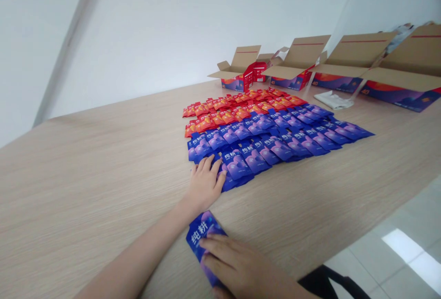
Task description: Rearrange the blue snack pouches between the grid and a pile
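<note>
My left hand [206, 183] lies over the near left end of the front row of blue packets [236, 163], its fingers spread on the last packet and partly covering it. Nearer to me, my right hand [237, 262] grips a single blue packet [200, 234] with white characters and purple round fruit shapes. Its fingers lie across the packet's face, and the thumb is mostly hidden at the near end. The blue packets overlap in two rows. Behind them, red packets [225, 116] overlap in rows as well.
Several open cardboard boxes [234, 83] with red and blue sides stand along the back right of the wooden table [103, 161]. A white cloth or bag [333, 100] lies before them. A white wall rises behind. Past the table's right edge are floor tiles and a black object [320, 280].
</note>
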A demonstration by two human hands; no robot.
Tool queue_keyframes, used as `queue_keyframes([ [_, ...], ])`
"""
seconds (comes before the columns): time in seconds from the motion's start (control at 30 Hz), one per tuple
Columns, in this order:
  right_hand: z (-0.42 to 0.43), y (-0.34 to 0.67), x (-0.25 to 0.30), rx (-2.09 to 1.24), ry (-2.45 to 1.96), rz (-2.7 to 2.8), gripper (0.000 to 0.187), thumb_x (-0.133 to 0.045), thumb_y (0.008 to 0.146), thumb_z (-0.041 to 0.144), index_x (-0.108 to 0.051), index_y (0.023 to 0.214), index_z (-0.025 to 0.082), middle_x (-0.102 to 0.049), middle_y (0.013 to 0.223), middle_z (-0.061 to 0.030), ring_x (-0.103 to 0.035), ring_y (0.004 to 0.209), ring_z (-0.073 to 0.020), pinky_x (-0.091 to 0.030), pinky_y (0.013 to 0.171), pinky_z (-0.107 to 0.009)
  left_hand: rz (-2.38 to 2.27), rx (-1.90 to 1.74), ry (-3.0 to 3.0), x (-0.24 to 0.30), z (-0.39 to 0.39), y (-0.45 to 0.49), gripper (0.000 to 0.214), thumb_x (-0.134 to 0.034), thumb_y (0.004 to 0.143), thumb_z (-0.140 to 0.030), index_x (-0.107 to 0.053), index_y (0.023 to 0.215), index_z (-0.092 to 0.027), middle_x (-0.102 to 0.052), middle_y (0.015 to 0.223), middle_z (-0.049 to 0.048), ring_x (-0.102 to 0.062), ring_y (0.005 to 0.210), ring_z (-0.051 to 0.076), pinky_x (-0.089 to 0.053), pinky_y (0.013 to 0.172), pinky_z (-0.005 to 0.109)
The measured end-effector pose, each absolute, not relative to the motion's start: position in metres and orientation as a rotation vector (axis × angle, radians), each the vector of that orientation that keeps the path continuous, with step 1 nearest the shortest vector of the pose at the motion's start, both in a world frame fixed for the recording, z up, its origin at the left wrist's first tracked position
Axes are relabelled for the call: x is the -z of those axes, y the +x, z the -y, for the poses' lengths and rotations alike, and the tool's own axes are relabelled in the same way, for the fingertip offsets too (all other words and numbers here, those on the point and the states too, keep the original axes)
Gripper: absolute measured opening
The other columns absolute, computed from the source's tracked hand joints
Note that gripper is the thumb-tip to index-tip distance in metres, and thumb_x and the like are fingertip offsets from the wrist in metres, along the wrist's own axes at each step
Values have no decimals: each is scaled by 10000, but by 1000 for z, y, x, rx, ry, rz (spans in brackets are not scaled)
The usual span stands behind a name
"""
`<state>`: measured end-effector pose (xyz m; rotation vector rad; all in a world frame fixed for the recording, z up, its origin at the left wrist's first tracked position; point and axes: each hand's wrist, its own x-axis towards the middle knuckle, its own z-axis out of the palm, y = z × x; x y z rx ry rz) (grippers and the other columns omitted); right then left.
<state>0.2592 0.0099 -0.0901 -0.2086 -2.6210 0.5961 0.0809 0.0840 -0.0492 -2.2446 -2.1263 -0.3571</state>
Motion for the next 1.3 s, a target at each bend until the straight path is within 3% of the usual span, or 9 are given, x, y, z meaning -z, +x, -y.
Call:
queue_keyframes([
  [0.23,-12,259,92,-620,-178,2628,385,-455,974,330,-597,1224,73,-566,1388,-172,-483,1336,-237,-384,1145,-330,2173,482,-2073,42,-63,57,458,-319,1004,-386,-525,1337,-149,-520,1334,163,-489,1241,311,-409,1011,512],
  [0.4,-13,258,87,-642,-168,2632,360,-489,959,300,-609,1198,59,-575,1374,-179,-506,1312,-240,-382,1145,-321,2203,297,-2152,55,-48,51,498,-293,1010,-365,-446,1430,-146,-468,1434,174,-461,1298,319,-404,1020,533],
  [0.87,-12,261,86,-696,-198,2608,372,-506,946,295,-590,1231,71,-564,1391,-173,-477,1333,-242,-389,1145,-344,2282,344,-2196,53,-47,50,450,-366,987,-388,-515,1360,-184,-465,1432,167,-459,1313,327,-427,1033,532],
  [1.3,-9,264,83,-732,-230,2572,398,-506,948,288,-561,1284,82,-537,1425,-150,-441,1363,-227,-355,1171,-336,2238,275,-2199,49,-55,49,466,-334,999,-400,-495,1381,-188,-476,1469,158,-470,1321,320,-414,1048,530],
])
